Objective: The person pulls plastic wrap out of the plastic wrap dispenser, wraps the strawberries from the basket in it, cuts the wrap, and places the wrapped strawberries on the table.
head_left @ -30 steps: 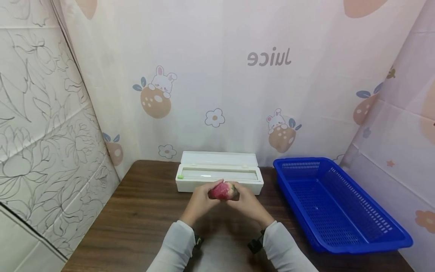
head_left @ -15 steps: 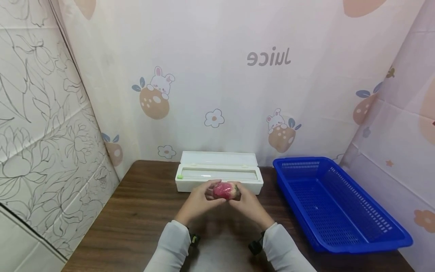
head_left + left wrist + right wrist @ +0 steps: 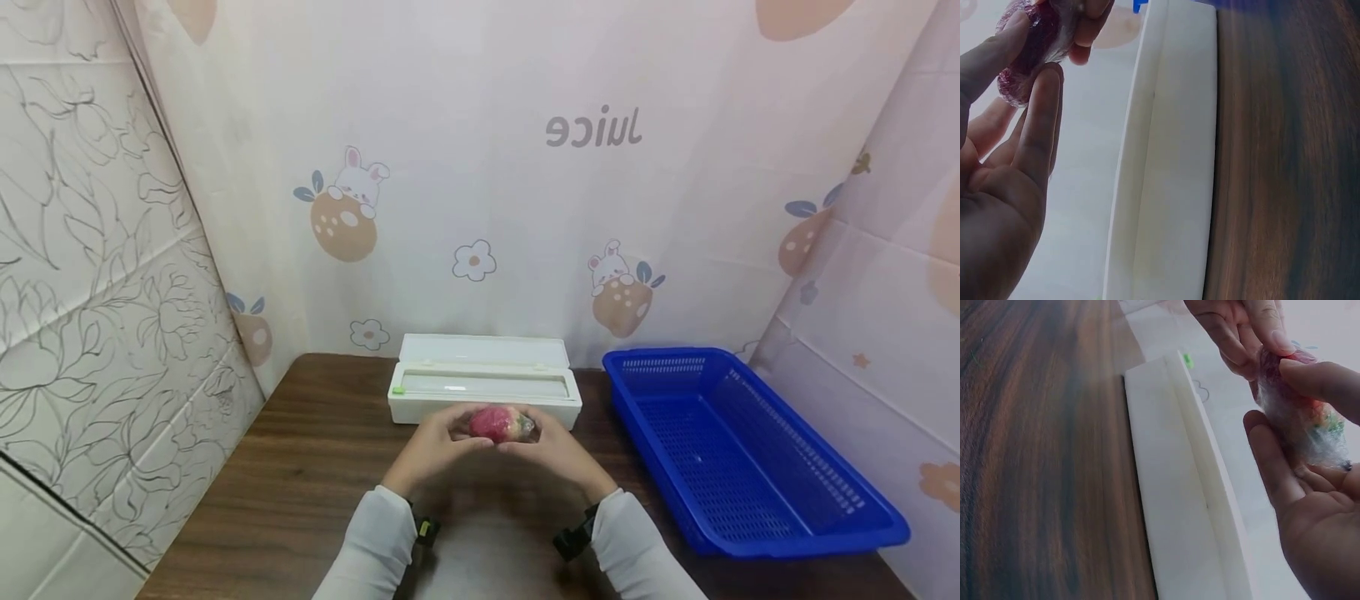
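Observation:
Both hands hold a red fruit (image 3: 491, 423) with a pale yellow and green end, raised in front of me. Clear plastic film wraps it, crinkled and shiny in the right wrist view, where the film bunches at the green end (image 3: 1329, 428). My left hand (image 3: 429, 450) pinches the plain red end between thumb and fingers. Around the green end curl the thumb and fingers of my right hand (image 3: 561, 454). Just behind the hands stands a white cling film box (image 3: 405, 410), its lid (image 3: 483, 347) raised and a green slider (image 3: 398, 390) at its left end.
A blue plastic basket (image 3: 656, 475) with perforated walls stands at the right of the dark wooden table (image 3: 300, 467). A printed curtain (image 3: 480, 183) hangs behind the table, and a flower-patterned panel (image 3: 97, 275) closes off the left.
The fruit has turned slightly between the hands and shows more of its green end and film. The fingers have shifted around it; box and basket stay put.

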Tool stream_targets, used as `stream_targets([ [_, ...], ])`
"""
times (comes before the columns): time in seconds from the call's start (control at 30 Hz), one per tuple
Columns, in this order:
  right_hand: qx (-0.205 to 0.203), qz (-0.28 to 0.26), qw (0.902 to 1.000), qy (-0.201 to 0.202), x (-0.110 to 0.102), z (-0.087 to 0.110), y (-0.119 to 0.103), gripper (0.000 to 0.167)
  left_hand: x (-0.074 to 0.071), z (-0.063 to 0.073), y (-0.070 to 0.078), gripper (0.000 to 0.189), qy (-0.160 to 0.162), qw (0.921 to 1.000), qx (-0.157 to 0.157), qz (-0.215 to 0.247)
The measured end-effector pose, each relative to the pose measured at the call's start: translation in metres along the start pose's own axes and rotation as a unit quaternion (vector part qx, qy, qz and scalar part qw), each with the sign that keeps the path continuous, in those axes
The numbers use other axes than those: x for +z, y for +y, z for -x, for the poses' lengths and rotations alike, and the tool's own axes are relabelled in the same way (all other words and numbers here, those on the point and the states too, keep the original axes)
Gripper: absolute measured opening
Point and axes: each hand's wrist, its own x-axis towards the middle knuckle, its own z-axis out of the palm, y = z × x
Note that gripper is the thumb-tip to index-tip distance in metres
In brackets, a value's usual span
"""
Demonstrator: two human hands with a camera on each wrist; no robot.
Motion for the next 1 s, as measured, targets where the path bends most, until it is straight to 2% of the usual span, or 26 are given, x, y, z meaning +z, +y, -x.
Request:
stream_targets([
  [0.13,-0.003,0.023,0.9997,0.004,0.0,0.0,0.001,0.058,0.001,0.002,-0.002,0.05,0.004,0.9999,-0.007,-0.011],
  [0.37,-0.032,0.073,0.9967,0.014,0.003,0.001,0.006,0.053,0.001,0.005,-0.003,0.05,0.001,0.9994,-0.017,-0.029],
  [0.43,-0.032,0.081,0.9961,0.016,0.005,0.004,-0.002,0.05,0.001,0.006,-0.002,0.051,-0.002,0.9991,-0.026,-0.034],
  [0.63,-0.008,0.131,0.9905,0.042,0.005,0.005,0.007,0.052,-0.001,0.008,-0.002,0.065,-0.003,0.9981,-0.032,-0.053],
  [0.67,-0.004,0.134,0.9898,0.046,0.005,0.004,0.013,0.054,-0.002,0.009,-0.002,0.065,-0.002,0.9979,-0.03,-0.057],
  [0.83,0.006,0.16,0.9855,0.056,0.008,0.006,0.013,0.06,-0.002,0.01,-0.006,0.046,0.002,0.9978,-0.021,-0.063],
  [1.0,0.008,0.179,0.9831,0.038,0.008,0.01,0.014,0.057,-0.004,0.012,-0.009,0.045,-0.003,0.9972,-0.032,-0.068],
])
